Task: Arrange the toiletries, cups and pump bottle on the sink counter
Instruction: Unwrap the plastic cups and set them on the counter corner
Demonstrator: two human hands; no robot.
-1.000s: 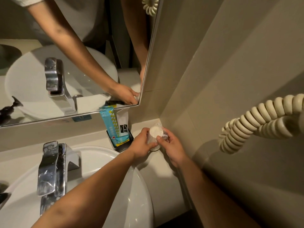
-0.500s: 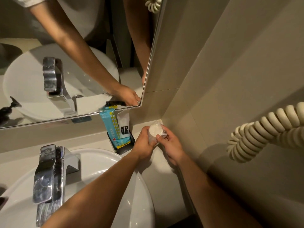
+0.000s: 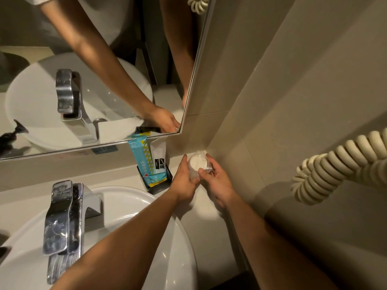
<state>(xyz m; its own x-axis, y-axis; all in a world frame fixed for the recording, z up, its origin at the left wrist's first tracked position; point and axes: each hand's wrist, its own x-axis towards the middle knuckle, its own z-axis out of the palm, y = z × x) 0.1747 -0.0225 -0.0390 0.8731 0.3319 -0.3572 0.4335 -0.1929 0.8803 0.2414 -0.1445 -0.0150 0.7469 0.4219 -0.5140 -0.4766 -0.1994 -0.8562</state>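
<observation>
A plastic-wrapped white cup [image 3: 196,162] stands in the back right corner of the sink counter [image 3: 206,206]. My left hand [image 3: 184,181] grips its left side and my right hand [image 3: 215,183] pinches the wrapper on its right. Just left of them a black tray [image 3: 161,186] holds a blue and yellow toiletry packet [image 3: 144,162] and a white sachet [image 3: 159,158], both leaning on the wall under the mirror. A pump bottle shows only as a dark reflection [image 3: 10,135] at the mirror's left edge.
A white basin [image 3: 180,237] with a chrome tap [image 3: 62,216] fills the lower left. The mirror [image 3: 94,70] spans the upper left. A coiled cream cord [image 3: 335,164] hangs off the tiled right wall [image 3: 293,101].
Both hands and the wrapped cup have stayed in the corner, and the view has shifted slightly. My right fingers have slid a little along the wrapper.
</observation>
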